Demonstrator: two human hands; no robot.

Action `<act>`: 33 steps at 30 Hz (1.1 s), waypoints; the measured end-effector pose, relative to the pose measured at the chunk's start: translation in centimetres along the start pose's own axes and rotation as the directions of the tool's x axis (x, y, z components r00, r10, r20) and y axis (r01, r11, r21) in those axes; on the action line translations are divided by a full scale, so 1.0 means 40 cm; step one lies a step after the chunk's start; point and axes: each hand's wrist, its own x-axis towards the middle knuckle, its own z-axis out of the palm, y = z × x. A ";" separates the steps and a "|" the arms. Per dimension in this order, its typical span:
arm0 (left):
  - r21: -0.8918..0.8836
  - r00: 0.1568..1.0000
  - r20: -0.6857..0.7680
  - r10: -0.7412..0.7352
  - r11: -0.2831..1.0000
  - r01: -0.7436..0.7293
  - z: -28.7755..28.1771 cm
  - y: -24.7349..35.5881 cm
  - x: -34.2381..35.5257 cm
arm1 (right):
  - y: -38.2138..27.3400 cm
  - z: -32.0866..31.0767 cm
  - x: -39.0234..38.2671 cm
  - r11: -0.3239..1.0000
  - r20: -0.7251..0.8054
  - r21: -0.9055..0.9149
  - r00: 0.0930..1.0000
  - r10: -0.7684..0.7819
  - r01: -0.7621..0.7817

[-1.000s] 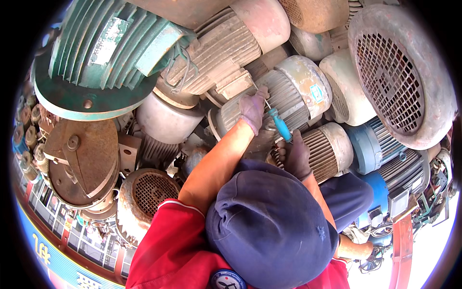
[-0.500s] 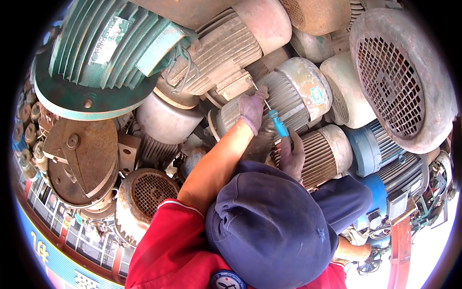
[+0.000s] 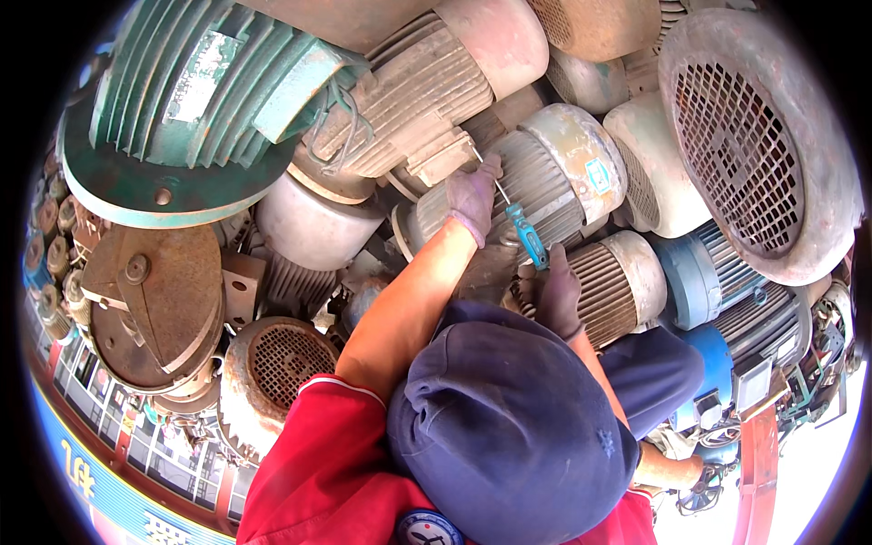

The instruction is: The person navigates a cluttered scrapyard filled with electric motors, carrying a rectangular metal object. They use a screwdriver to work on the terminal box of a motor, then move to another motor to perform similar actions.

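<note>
A turquoise-handled screwdriver (image 3: 527, 238) slants from a pale motor's terminal box (image 3: 434, 154) down across a grey finned motor (image 3: 545, 182). My gloved left hand (image 3: 470, 198) is closed around its thin shaft near the upper end; whether the tip touches the box is unclear. Just right of the handle's lower end is my gloved right hand (image 3: 559, 289), its fingers curled; whether it touches the handle is unclear. Below that hand a brown finned motor (image 3: 607, 300) lies. A navy cap (image 3: 509, 427) and red sleeves (image 3: 304, 463) fill the lower middle, hiding part of the forearms.
Motors are heaped all round: a green flanged one (image 3: 218, 109), a large grey fan cover (image 3: 763, 145), blue motors (image 3: 686, 282) and a rusty mesh-ended one (image 3: 282, 363). A rusty round plate (image 3: 154, 309) sits left. A bare limb (image 3: 668, 468) shows lower right beside a red beam (image 3: 758, 463).
My right hand was on the handle half a second ago and now sits slightly right, exposing more of it. My left hand and the screwdriver have shifted slightly.
</note>
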 end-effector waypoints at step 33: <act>0.049 0.926 0.308 -0.217 0.976 0.212 -0.015 0.062 -0.086 | 0.000 -0.072 0.030 0.972 0.315 0.196 0.947 0.064 -0.131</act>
